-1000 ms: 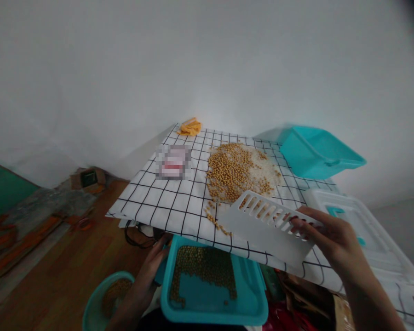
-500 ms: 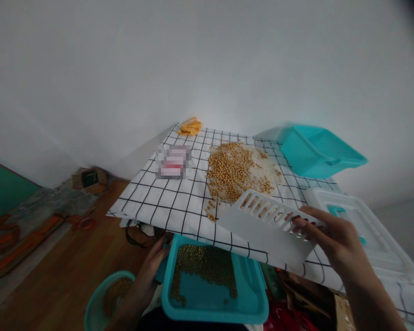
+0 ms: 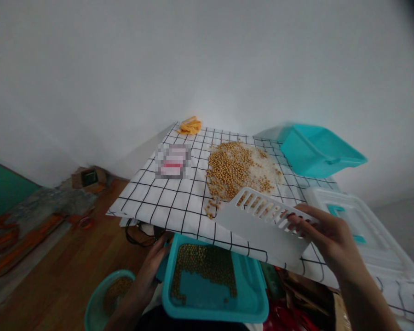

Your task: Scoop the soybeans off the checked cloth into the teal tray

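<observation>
My right hand (image 3: 322, 234) grips a white slotted plastic board (image 3: 258, 225) by its slotted upper edge. The board stands tilted on the checked tablecloth near the front edge, just this side of a spread of soybeans (image 3: 231, 168) mixed with white grains (image 3: 265, 168). A few beans lie at the board's left end. Below the table edge, my left hand (image 3: 158, 255) is closed on the left side of a turquoise tub (image 3: 214, 312). Soybeans (image 3: 207, 262) cover the far and left parts of the tub's floor.
A larger turquoise bin (image 3: 320, 149) rests tilted at the back right, with a white lid (image 3: 372, 239) nearer. An orange cloth (image 3: 190, 125) and a blurred-out packet (image 3: 174, 161) lie on the left. On the floor stands a turquoise bucket (image 3: 93, 299) with contents.
My right hand and the white board have shifted slightly left and away from me. The left hand and the tub look nearly unmoved.
</observation>
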`<state>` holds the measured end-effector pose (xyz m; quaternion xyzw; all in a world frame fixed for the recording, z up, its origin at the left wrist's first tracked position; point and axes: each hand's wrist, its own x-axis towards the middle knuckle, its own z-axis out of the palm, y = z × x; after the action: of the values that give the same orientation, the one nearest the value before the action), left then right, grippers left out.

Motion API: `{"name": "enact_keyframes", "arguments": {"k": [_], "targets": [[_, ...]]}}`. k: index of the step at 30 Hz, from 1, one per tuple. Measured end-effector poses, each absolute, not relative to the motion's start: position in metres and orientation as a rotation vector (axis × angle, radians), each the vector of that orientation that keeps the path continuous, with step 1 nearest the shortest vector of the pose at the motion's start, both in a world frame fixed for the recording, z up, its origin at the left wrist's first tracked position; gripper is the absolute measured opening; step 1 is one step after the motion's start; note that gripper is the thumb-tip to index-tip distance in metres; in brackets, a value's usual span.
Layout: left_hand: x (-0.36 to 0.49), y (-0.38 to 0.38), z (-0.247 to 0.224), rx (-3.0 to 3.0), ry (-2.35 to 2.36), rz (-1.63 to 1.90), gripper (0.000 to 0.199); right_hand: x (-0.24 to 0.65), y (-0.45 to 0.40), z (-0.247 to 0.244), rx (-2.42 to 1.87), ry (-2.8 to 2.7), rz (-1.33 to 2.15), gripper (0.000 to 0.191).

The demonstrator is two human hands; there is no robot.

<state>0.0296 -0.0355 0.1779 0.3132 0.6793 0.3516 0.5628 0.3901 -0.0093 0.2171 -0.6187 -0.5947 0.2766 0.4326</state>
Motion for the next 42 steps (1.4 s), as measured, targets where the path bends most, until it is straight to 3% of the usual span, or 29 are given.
{"name": "enact_keyframes", "arguments": {"k": [15, 19, 31, 38, 42], "targets": [[0.015, -0.040, 0.154, 0.809, 1.518, 0.873, 0.021, 0.374, -0.002, 0.214, -1.521, -1.462, 0.611, 0.030], [0.010, -0.044, 0.147, 0.886, 1.446, 0.857, 0.015, 0.366, 0.005, 0.216, -1.512, -1.518, 0.598, 0.029], [0.023, -0.038, 0.167, 0.741, 1.472, 0.887, 0.016, 0.360, 0.014, 0.230, -1.441, -1.706, 0.648, 0.045], [0.011, -0.042, 0.151, 0.834, 1.461, 0.895, 0.014, 0.382, 0.003, 0.224, -1.434, -1.747, 0.744, 0.045], [0.002, -0.044, 0.135, 1.018, 1.402, 0.839, 0.032, 0.387, 0.004, 0.213, -1.531, -1.505, 0.733, 0.040]]}}
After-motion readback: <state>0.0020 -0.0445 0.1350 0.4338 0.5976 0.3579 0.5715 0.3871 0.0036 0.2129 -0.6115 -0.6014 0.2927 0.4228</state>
